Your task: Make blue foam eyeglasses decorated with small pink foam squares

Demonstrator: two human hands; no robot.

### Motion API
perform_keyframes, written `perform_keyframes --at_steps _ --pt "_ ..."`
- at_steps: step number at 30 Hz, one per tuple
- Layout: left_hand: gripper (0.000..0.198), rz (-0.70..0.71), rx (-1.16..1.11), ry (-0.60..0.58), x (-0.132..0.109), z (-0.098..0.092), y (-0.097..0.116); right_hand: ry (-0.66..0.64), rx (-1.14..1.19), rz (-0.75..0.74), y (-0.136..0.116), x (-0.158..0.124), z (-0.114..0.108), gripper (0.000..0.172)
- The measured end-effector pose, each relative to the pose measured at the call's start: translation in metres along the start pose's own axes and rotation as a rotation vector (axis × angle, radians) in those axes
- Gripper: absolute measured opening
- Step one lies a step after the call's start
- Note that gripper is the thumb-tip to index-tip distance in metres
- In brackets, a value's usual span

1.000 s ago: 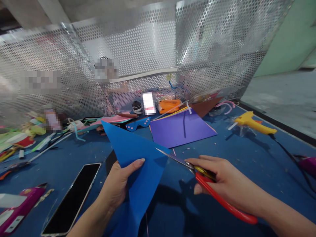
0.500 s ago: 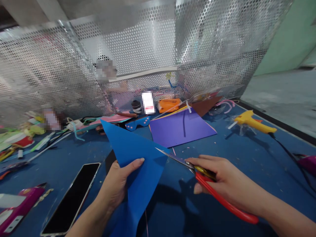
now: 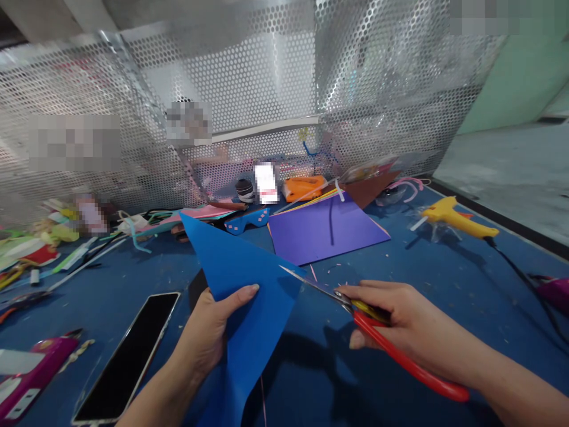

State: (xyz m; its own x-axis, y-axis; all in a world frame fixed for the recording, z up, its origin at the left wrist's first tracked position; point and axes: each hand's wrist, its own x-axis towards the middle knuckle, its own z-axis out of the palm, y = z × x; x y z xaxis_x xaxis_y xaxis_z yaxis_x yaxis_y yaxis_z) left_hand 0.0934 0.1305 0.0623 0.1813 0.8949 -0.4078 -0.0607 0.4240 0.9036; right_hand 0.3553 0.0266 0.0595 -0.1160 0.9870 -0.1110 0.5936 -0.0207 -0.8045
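A bent sheet of blue paper is held up by my left hand, thumb on the near face and the other fingers hidden behind. My right hand grips red-handled scissors with the fingers wrapped about the handles. Their blades meet the right side of the blue paper, and one blade lies across its face near the right corner. Beyond the paper lies a purple sheet on top of a stack of coloured sheets. A blue cut-out with pink squares rests left of that stack.
A smartphone lies left of my left arm, near a magenta tool. At right is a yellow glue gun with a black cord. An orange item and a perforated metal screen stand at the back. Craft scraps clutter the left.
Both hands, the blue paper and the scissors hold nearly the same positions. The scissors' red handle has swung very slightly outward to the right. The view has shifted a little.
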Motion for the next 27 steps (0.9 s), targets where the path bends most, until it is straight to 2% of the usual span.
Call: perform_keyframes --at_steps 11,19,24,27 --pt "0.054 -0.008 -0.014 0.027 -0.0041 0.0048 0.0039 0.011 -0.078 -0.037 0.0022 0.0007 -0.0035 0.030" --pt "0.056 -0.017 -0.014 0.039 -0.0044 0.0053 0.0052 0.013 -0.080 -0.078 0.0039 0.0015 -0.0028 0.027" --pt "0.055 -0.026 -0.021 0.034 -0.0060 0.0047 0.0062 0.007 -0.040 -0.044 -0.0007 -0.0001 -0.0039 0.026" --pt "0.053 -0.013 -0.032 0.035 -0.0072 0.0055 0.0066 -0.025 -0.023 -0.006 -0.0019 -0.0030 -0.0038 0.032"
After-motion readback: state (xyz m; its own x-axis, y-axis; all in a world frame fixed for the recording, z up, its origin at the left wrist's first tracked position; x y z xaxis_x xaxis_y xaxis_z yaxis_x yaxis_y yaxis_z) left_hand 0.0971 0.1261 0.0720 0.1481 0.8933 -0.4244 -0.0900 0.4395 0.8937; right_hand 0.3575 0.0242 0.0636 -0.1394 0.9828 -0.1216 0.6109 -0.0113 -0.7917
